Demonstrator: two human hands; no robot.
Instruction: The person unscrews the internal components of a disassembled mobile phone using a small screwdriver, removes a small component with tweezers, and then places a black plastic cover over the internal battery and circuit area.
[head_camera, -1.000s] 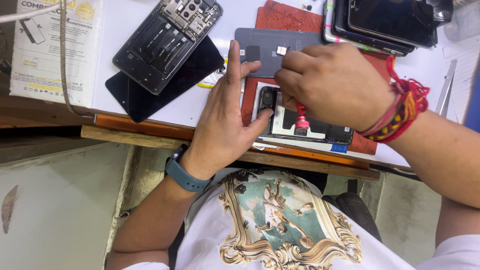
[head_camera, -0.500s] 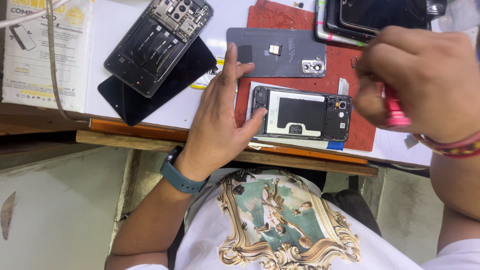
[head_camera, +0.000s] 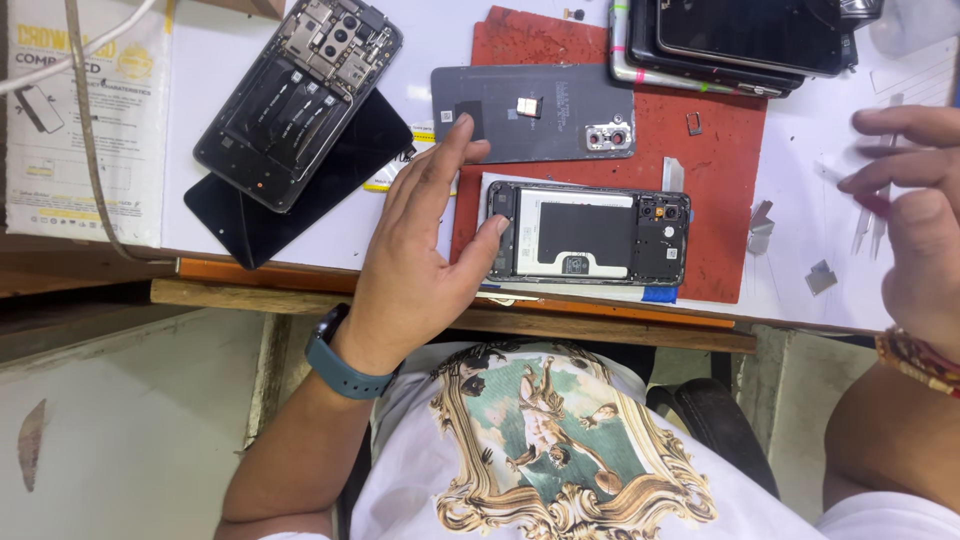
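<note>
We note the left hand (head_camera: 425, 250) lying flat and open over the near edge of the desk (head_camera: 230, 60), grasping nothing; its thumb tip rests against the left short end of the opened phone (head_camera: 590, 233), which we judge steadies it against sliding. The phone lies back-up, cover off, near the front edge of the red mat (head_camera: 725, 160): black rigid frame, pale rectangular battery panel, small camera module at its right end. The mat looks matte and slightly grippy, probably chosen so parts stay put.

Right hand (head_camera: 915, 215), at the desk's right edge, is loosely curled with fingers pinched on a thin red-tipped tool (head_camera: 872, 203); the tool's full shape is hidden. Metal tweezers (head_camera: 868, 228) lie just beside it on the white surface.

Farther back on the mat: the removed grey back cover (head_camera: 535, 113), smooth, flat, inner side up, with camera cutouts. Toward the far left corner, a second stripped phone chassis (head_camera: 300, 95) lies tilted atop a glossy black screen panel (head_camera: 300, 190). At the far right edge, a stack of dark phones (head_camera: 740, 40).
</note>
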